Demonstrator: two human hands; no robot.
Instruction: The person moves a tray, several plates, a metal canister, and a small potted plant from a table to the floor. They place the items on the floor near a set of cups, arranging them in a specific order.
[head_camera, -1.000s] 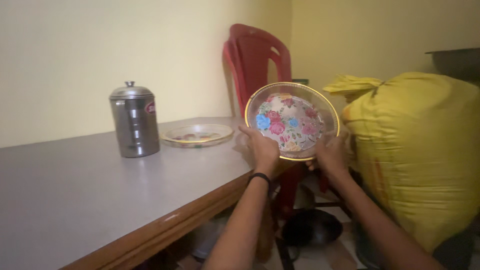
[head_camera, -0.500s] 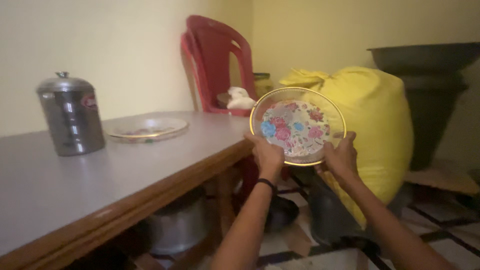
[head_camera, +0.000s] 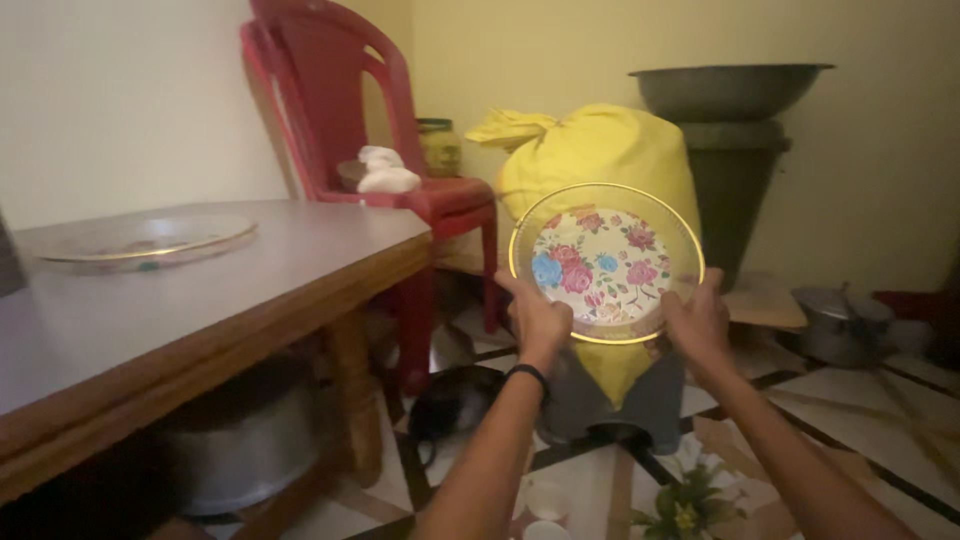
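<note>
Gripping floral plate (head_camera: 605, 262) upright, left hand (head_camera: 537, 318) and right hand (head_camera: 695, 322) clamped on lower rim; keep grip even.

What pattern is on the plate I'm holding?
Pink, red and blue flowers on white, with a gold rim, on the plate; head view.

A gold-rimmed plate (head_camera: 605, 262) with pink and blue flowers, a yellow sack (head_camera: 600, 155), a red chair (head_camera: 340, 100).
</note>
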